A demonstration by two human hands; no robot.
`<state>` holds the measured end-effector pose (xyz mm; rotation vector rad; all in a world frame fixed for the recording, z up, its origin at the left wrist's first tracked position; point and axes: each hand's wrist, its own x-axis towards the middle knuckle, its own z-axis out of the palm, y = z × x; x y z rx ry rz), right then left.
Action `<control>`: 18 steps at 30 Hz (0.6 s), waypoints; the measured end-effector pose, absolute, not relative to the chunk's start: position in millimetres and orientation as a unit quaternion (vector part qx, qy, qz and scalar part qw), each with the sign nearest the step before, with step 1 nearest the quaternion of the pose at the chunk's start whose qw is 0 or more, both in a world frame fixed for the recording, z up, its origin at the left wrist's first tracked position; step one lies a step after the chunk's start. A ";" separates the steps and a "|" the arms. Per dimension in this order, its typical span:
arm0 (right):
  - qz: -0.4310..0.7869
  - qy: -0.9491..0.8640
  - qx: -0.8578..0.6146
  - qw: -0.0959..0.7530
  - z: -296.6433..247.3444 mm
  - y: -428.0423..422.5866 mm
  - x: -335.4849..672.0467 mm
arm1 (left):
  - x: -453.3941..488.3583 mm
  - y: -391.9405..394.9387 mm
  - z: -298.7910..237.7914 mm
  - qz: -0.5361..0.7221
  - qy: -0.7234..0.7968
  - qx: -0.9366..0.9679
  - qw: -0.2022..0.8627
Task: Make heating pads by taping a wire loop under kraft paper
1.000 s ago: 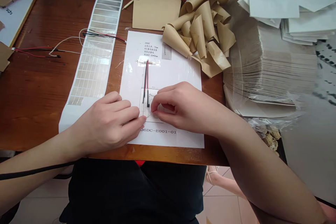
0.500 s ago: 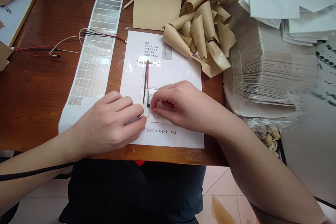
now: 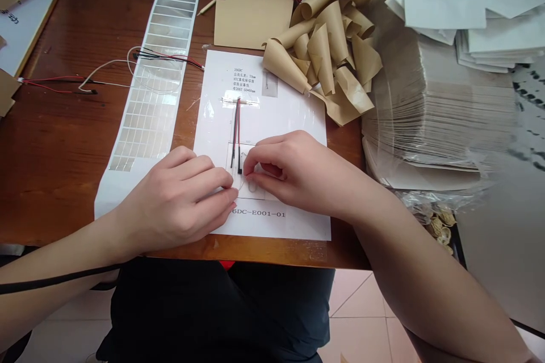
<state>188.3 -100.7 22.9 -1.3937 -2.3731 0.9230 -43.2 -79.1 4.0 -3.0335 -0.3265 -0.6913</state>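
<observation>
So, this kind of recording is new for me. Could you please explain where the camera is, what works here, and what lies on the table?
There is no machine: you see a person's bare left hand and right hand. One camera, worn on the head, looks forward and down, so every picture has this same view. On the brown wooden table lies a white printed sheet with red and black wires on it. A strip of silvery labels lies to the left; curled brown papers lie beyond the sheet. Both hands are over the sheet. Each grip seems to pinch a fine pale thread, but it is too thin to be sure.
</observation>
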 end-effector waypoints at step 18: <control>0.299 -0.808 -0.493 0.118 21.2 -100.5 186.0 | -37.6 -79.8 1.5 -0.197 -0.119 -0.973 -0.016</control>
